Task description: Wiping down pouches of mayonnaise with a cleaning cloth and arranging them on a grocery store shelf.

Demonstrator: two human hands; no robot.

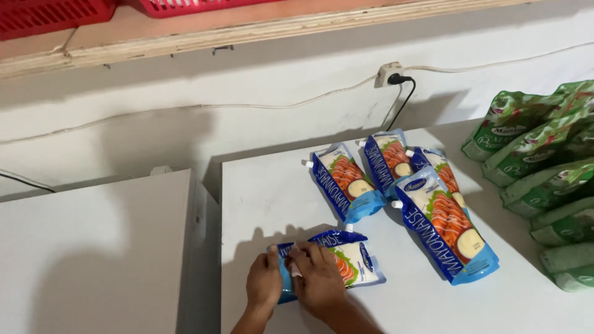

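A blue and white spouted sauce pouch (349, 256) lies on the white tabletop (272, 192) near the front edge. My left hand (264, 281) presses on its left end. My right hand (318, 278) rests on the pouch beside it, fingers pinching a small white and pink slip (294, 267) against the pouch. Several more pouches of the same kind lie further back: one (345, 180) at the centre, another (388, 159) behind it, and a large one (448, 226) to the right.
A stack of green packets (544, 179) lies along the right edge. A lower white surface (93, 247) stands to the left with a gap between. On the wall are a socket with a black plug (391, 75) and cables. Red baskets (55, 15) sit on a wooden shelf above.
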